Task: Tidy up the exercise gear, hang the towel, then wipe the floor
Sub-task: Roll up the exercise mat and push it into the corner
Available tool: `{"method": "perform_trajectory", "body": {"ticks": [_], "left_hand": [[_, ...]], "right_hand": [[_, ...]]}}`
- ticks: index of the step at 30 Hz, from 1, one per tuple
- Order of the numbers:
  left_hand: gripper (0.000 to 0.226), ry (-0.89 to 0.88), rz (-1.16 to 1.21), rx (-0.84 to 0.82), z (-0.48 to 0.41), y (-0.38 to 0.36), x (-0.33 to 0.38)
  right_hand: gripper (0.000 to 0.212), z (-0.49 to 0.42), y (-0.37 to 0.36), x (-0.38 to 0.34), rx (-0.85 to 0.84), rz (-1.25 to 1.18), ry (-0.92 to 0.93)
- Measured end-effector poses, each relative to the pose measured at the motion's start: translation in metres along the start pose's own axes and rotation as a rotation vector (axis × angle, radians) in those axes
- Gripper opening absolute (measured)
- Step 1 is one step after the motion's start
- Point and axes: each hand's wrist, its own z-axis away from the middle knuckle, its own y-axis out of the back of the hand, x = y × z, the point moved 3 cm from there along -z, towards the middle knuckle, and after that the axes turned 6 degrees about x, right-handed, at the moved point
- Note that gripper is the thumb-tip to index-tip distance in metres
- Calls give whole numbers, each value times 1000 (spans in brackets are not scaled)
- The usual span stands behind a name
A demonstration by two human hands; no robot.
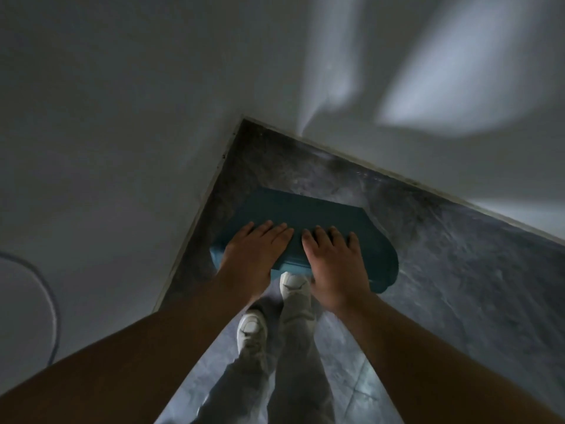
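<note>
A teal folded exercise mat (308, 214) hangs level above the dark marbled floor (458, 255), close to the corner where two white walls meet. My left hand (253, 255) and my right hand (334, 264) hold its near edge side by side. Their fingers lie flat across the top and the thumbs are hidden underneath. The mat's right end (389, 261) is rounded. My white shoes (252, 330) stand just behind the mat's near edge. No towel is in view.
White walls (122, 148) close off the left and the far side, meeting at the corner (244, 120). A thin curved cable (50, 301) runs along the left wall. Open floor stretches to the right of the mat.
</note>
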Motion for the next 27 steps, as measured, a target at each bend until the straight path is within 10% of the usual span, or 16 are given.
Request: {"method": "perform_trajectory", "body": {"ticks": [13,27], "left_hand": [[94,34,-137,198,-167,-76,-63],[104,-25,-204,-13,-155,-164,-59]], "right_hand": [[74,-170,-71,58,210,58,-49],[106,-165,-167,43,-76,-84,2]]}}
